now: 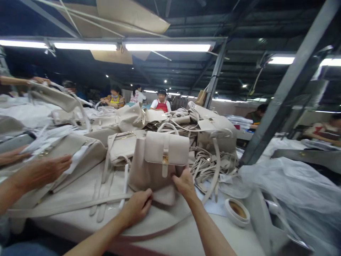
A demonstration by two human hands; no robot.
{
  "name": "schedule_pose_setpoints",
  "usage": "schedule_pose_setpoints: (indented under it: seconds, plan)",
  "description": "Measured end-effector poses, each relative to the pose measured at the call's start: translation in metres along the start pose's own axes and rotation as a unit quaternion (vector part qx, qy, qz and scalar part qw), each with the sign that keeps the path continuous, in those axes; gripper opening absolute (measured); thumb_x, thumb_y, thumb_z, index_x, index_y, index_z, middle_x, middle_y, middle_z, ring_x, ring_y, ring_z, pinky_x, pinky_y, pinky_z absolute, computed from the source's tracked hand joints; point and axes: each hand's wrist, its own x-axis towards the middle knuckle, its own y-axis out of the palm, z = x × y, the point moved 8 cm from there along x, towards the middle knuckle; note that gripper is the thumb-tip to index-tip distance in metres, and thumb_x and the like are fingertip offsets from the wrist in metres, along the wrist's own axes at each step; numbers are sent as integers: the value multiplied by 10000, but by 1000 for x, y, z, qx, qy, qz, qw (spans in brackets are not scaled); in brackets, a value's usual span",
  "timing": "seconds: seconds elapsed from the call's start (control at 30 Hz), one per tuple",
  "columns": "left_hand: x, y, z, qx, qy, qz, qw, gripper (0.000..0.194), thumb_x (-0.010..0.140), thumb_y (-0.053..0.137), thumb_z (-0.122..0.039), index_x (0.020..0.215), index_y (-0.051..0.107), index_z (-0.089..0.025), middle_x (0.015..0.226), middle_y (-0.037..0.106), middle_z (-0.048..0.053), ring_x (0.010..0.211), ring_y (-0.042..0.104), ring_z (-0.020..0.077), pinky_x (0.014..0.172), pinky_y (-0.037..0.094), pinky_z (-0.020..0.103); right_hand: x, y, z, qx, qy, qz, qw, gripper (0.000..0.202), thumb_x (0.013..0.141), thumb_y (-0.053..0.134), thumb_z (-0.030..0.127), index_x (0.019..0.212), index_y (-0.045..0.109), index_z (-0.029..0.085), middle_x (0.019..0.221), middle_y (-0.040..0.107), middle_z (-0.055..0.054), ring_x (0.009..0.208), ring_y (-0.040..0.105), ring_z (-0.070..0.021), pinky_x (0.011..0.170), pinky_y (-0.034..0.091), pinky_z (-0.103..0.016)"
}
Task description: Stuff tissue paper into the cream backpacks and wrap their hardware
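Observation:
A light beige backpack-style bag with a front flap and a gold clasp stands at the middle of the table. My left hand is closed at its lower left edge, the fingers curled in. At the bag's right side, my right hand grips the edge just below the flap, thumb toward the front. A long beige strap runs left from beside my left hand across the tabletop. Another strap curves along the table below the bag.
A pile of straps and more bags lie behind and right. A tape roll sits at the right, near plastic sheeting. Another person's hands touch a bag at the left. A metal post rises at the right.

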Motion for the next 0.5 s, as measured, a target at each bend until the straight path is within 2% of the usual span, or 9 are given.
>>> schedule_pose_setpoints:
  seconds: [0.1, 0.17, 0.27, 0.33, 0.37, 0.43, 0.5]
  plan:
    - [5, 0, 0, -37, -15, 2, 999, 107, 865, 374, -225, 822, 471, -218, 796, 629, 51, 781, 603, 216, 713, 424, 308, 1, -2, 3, -28, -44, 8, 999, 808, 640, 570, 126, 1420, 363, 165, 1200, 671, -114, 1114, 623, -274, 988, 457, -386]
    - [3, -7, -4, -111, -39, 13, 993, 96, 839, 402, -227, 778, 475, -212, 748, 616, 35, 737, 588, 197, 682, 422, 291, -6, -2, 3, -29, -72, -9, 997, 775, 674, 528, 129, 1426, 352, 185, 1250, 651, -96, 1153, 604, -248, 967, 471, -354]
    - [-10, -37, -27, -254, -48, 68, 964, 115, 817, 456, -251, 732, 509, -194, 688, 614, 18, 665, 562, 163, 631, 429, 262, -29, -5, -8, -21, -85, -58, 994, 622, 727, 487, 152, 1347, 445, 175, 1151, 700, -99, 1063, 654, -249, 860, 524, -335]
    - [-16, -77, -54, -329, -22, 62, 942, 121, 821, 490, -283, 778, 549, -186, 686, 632, 13, 646, 557, 147, 600, 427, 242, -44, -7, -23, -26, -83, -80, 993, 449, 761, 495, 195, 1206, 556, 176, 1043, 730, -97, 964, 688, -259, 796, 544, -333]
    - [-15, -102, -65, -348, -8, 30, 937, 156, 834, 498, -322, 808, 564, -183, 688, 636, 14, 635, 553, 143, 583, 423, 237, -49, -7, -30, -28, -83, -78, 993, 389, 779, 511, 222, 1160, 584, 187, 1014, 736, -89, 923, 698, -258, 758, 553, -322]
    - [-3, -160, -78, -328, 8, -108, 938, 224, 859, 484, -380, 861, 588, -181, 745, 649, 29, 653, 554, 145, 598, 433, 245, -54, -4, -41, -36, -93, -71, 992, 383, 773, 546, 232, 1151, 600, 202, 954, 749, -73, 838, 715, -255, 660, 561, -296]
    - [18, -210, -79, -229, -3, -246, 942, 235, 853, 483, -365, 923, 606, -178, 868, 665, 62, 778, 590, 183, 721, 465, 294, -57, -5, -40, -40, -117, -86, 989, 421, 762, 555, 219, 1181, 596, 204, 960, 748, -77, 886, 712, -271, 686, 566, -307]
